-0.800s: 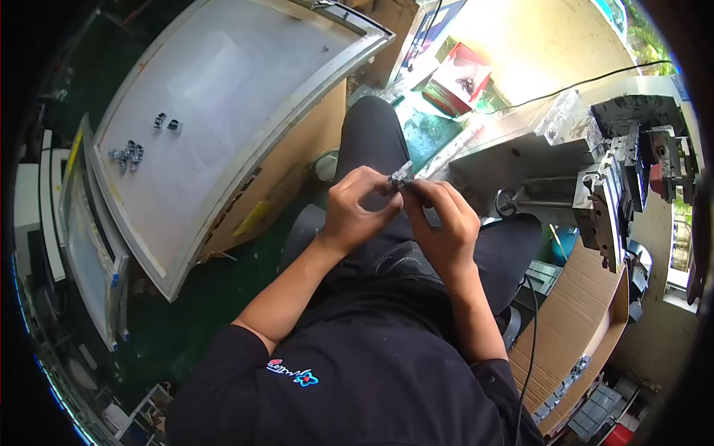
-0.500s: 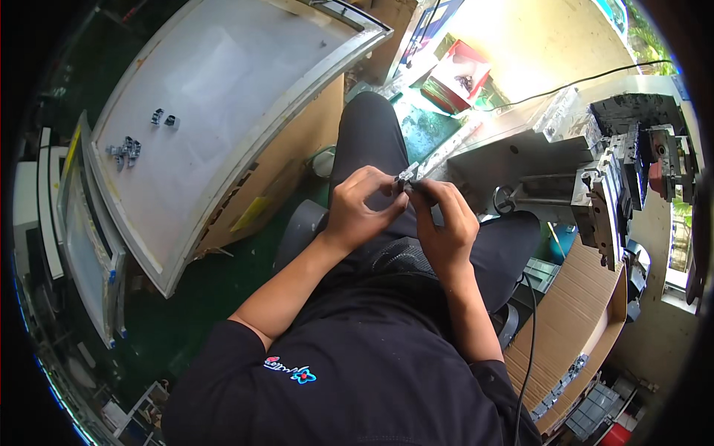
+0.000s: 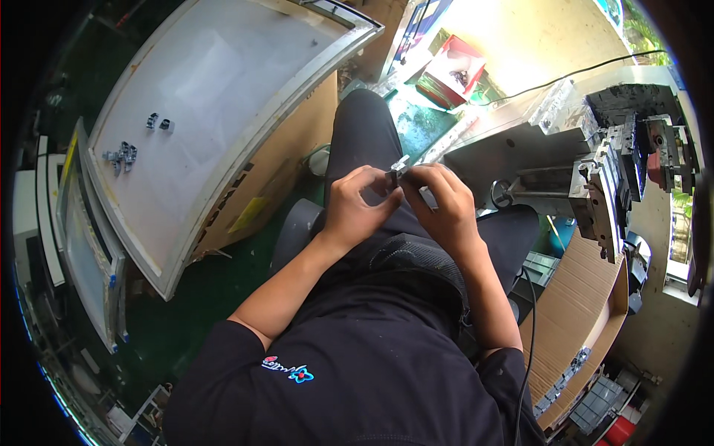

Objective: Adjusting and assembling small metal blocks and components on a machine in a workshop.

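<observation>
Both hands meet over the lap, just left of the grey metal machine. Left hand & right hand each pinch one small grey metal part btwn fingertips, held up close, prob. for a steady two-sided grip. Far left of the machine, a white tray holds a few similar small parts, spread out within reach.

Large white tray-like desk at person's left, tilted in view, pale raised rim all round. Small dark metal parts clustered near its far left edge; two more small parts just beside them, slightly apart. Brown cardboard leans under desk's right edge. Green floor beneath.
</observation>
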Demonstrator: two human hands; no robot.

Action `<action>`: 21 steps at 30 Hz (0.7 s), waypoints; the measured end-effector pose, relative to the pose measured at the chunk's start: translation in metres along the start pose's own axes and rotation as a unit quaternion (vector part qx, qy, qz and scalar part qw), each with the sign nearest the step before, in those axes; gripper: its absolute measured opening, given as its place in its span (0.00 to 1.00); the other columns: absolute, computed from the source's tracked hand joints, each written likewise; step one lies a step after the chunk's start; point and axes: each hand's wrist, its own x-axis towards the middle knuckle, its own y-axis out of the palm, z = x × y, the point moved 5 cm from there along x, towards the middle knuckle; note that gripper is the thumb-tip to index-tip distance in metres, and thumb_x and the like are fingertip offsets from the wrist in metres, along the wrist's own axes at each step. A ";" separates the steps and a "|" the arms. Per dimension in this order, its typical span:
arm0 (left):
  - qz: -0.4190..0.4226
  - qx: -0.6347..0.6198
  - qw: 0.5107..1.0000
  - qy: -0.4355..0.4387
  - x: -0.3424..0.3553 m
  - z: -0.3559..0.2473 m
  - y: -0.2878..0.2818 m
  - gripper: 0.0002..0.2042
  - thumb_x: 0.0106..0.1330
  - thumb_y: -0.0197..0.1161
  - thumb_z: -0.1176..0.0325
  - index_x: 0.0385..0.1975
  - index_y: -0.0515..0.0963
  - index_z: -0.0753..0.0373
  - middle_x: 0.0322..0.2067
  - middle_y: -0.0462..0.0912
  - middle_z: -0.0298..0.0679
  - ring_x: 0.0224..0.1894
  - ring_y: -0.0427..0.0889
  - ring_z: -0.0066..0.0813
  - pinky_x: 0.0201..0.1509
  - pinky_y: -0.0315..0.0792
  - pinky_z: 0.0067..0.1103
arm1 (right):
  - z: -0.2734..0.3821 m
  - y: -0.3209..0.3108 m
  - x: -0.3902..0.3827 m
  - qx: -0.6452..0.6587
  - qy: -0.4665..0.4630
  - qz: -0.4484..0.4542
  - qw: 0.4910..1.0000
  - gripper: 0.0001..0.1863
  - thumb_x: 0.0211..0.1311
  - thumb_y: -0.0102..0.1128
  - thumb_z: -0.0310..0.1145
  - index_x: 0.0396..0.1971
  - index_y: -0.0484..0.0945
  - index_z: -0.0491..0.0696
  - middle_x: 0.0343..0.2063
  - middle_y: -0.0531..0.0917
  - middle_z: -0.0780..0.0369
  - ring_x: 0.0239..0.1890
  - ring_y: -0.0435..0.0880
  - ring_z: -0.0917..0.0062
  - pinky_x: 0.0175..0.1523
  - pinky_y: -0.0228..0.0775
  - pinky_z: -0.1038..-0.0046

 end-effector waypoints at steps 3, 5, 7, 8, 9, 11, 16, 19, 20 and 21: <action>-0.003 -0.003 1.000 -0.009 0.002 0.000 0.000 0.06 0.50 0.70 0.76 0.25 0.78 0.67 0.23 0.80 0.38 0.26 0.79 0.23 0.34 0.71 0.19 | -0.006 0.004 -0.003 0.111 0.100 -0.044 0.988 0.13 0.44 0.65 0.17 0.32 0.76 0.42 0.30 0.81 0.60 0.32 0.82 0.68 0.37 0.74 0.71; 0.000 -0.009 1.000 -0.018 0.002 0.002 0.001 0.08 0.50 0.71 0.74 0.26 0.79 0.67 0.24 0.80 0.40 0.26 0.81 0.27 0.33 0.73 0.21 | -0.007 0.003 -0.004 0.109 0.100 -0.090 0.985 0.13 0.44 0.65 0.17 0.32 0.76 0.42 0.31 0.81 0.59 0.33 0.82 0.69 0.37 0.75 0.71; 0.004 -0.013 0.999 -0.029 0.003 0.001 0.001 0.07 0.50 0.70 0.75 0.25 0.79 0.67 0.23 0.80 0.39 0.27 0.80 0.24 0.34 0.72 0.20 | -0.006 0.002 -0.005 0.066 0.070 -0.087 0.992 0.12 0.45 0.66 0.17 0.32 0.76 0.42 0.31 0.81 0.58 0.33 0.82 0.69 0.37 0.75 0.71; 0.007 -0.017 0.999 -0.039 0.003 0.001 0.001 0.06 0.51 0.69 0.76 0.25 0.79 0.67 0.23 0.80 0.37 0.27 0.79 0.21 0.34 0.71 0.19 | -0.004 0.002 -0.005 0.023 0.037 -0.083 0.996 0.12 0.46 0.66 0.18 0.32 0.76 0.42 0.31 0.81 0.58 0.32 0.82 0.69 0.36 0.75 0.71; 0.009 -0.017 0.999 -0.040 0.002 0.003 0.001 0.06 0.51 0.69 0.76 0.25 0.79 0.67 0.23 0.80 0.37 0.27 0.79 0.21 0.34 0.71 0.19 | -0.005 0.003 -0.004 0.023 0.039 -0.084 0.995 0.12 0.46 0.66 0.18 0.32 0.76 0.42 0.31 0.81 0.58 0.32 0.82 0.69 0.36 0.75 0.71; -0.002 -0.026 0.999 -0.034 0.000 0.007 0.000 0.08 0.50 0.71 0.74 0.26 0.79 0.68 0.23 0.81 0.41 0.26 0.81 0.26 0.33 0.73 0.20 | -0.001 0.003 -0.001 0.023 0.017 -0.095 0.995 0.11 0.47 0.66 0.19 0.33 0.77 0.42 0.31 0.81 0.58 0.32 0.82 0.68 0.35 0.75 0.71; -0.005 -0.011 0.999 -0.040 0.002 0.002 0.000 0.07 0.51 0.70 0.74 0.26 0.79 0.68 0.24 0.82 0.41 0.27 0.82 0.25 0.34 0.73 0.20 | -0.008 0.006 -0.009 0.039 0.119 -0.097 0.987 0.10 0.48 0.66 0.21 0.33 0.78 0.43 0.27 0.80 0.59 0.29 0.82 0.68 0.34 0.74 0.72; 0.015 -0.064 0.995 -0.077 -0.002 0.010 0.004 0.06 0.54 0.68 0.74 0.29 0.80 0.68 0.26 0.83 0.38 0.28 0.81 0.20 0.35 0.72 0.18 | -0.010 0.011 -0.011 0.049 0.114 -0.087 0.988 0.09 0.49 0.67 0.21 0.33 0.78 0.43 0.25 0.80 0.59 0.26 0.81 0.70 0.33 0.73 0.73; 0.028 -0.110 0.988 -0.104 -0.004 0.014 0.005 0.06 0.57 0.67 0.75 0.31 0.80 0.68 0.27 0.83 0.36 0.29 0.79 0.16 0.36 0.72 0.16 | -0.010 0.011 -0.010 0.072 0.112 -0.093 0.987 0.09 0.50 0.67 0.22 0.32 0.78 0.42 0.24 0.80 0.59 0.24 0.81 0.71 0.33 0.73 0.73; 0.028 -0.109 0.988 -0.105 -0.004 0.015 0.004 0.06 0.57 0.67 0.75 0.31 0.80 0.68 0.27 0.83 0.36 0.29 0.79 0.16 0.36 0.72 0.16 | -0.016 0.008 -0.012 0.089 0.134 -0.125 0.979 0.06 0.56 0.64 0.25 0.34 0.78 0.43 0.25 0.80 0.60 0.25 0.81 0.76 0.32 0.72 0.77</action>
